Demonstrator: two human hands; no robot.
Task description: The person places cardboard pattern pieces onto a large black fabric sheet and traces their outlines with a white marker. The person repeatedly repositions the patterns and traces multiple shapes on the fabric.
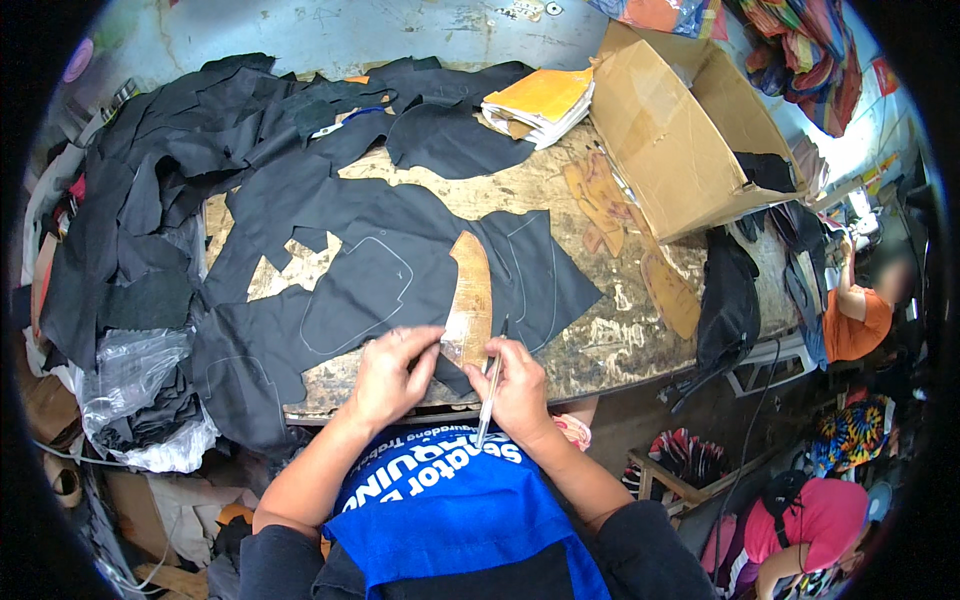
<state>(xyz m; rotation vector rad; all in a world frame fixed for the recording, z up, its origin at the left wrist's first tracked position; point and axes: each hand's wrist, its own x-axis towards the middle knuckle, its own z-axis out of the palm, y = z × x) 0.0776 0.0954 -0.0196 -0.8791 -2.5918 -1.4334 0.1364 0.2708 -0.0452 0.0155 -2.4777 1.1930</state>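
A black leather-like sheet lies on the worktable, with several pattern outlines drawn on it in thin pale lines. On top of it rests a curved brown pattern template, narrow at its far end. My left hand is at the template's lower left edge, its curled fingertips and thumb holding that edge. A slim silver pen is pinched between the thumb and fingers of my right hand, beside the template's lower right edge. The pen's far tip is hard to make out.
Heaped black sheets cover the table's left side. A yellow-topped stack, a cardboard box and more brown templates are at the right. A plastic bag hangs front left. Other people, one in orange, are further right.
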